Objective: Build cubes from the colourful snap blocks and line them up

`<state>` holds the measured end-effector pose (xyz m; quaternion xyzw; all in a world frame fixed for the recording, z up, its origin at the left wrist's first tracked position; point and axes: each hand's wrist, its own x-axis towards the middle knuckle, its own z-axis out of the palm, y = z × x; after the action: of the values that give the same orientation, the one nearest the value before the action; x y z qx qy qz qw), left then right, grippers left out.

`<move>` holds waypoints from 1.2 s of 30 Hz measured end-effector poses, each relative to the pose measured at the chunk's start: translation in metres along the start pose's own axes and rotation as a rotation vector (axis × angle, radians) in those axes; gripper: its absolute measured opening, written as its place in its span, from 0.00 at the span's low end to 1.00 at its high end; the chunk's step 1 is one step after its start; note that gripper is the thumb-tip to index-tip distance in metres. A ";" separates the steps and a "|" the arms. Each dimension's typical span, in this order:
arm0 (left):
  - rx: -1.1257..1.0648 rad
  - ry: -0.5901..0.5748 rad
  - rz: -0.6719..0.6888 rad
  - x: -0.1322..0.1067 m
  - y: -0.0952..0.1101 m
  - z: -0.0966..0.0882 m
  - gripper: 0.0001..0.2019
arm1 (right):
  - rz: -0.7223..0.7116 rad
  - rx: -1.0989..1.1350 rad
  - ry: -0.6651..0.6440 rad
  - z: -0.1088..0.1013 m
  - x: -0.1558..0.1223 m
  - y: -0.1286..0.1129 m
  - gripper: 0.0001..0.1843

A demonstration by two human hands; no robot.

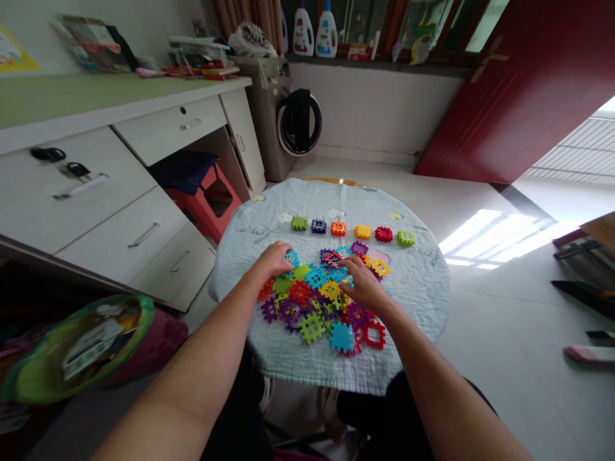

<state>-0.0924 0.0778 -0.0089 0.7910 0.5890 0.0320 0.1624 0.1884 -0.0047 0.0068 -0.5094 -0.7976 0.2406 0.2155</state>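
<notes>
The left hand (273,259) rests its curled fingers (283,255) on a pale blue square plastic tile (291,258), and the right hand (364,286) lays its spread fingers (346,269) on a heap of multicoloured plastic tiles (312,301); whether either grips anything, I cannot tell. A row of six tiles (362,232) lies beyond, on a pale quilted cloth (423,301).

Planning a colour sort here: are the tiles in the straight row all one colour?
No, the row of plastic tiles runs green, purple, orange, yellow and red.
</notes>
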 end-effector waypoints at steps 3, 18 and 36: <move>0.024 -0.036 0.012 0.000 0.003 0.003 0.23 | 0.024 -0.002 -0.014 -0.001 0.000 0.000 0.24; 0.152 0.061 -0.032 0.026 -0.018 -0.028 0.27 | 0.054 -0.023 0.041 -0.012 0.003 0.003 0.24; 0.209 -0.063 0.011 0.123 -0.076 -0.052 0.26 | 0.093 -0.027 0.016 -0.024 0.007 -0.003 0.22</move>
<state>-0.1375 0.2243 0.0009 0.8075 0.5793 -0.0537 0.0975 0.1973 0.0045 0.0284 -0.5509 -0.7744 0.2355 0.2033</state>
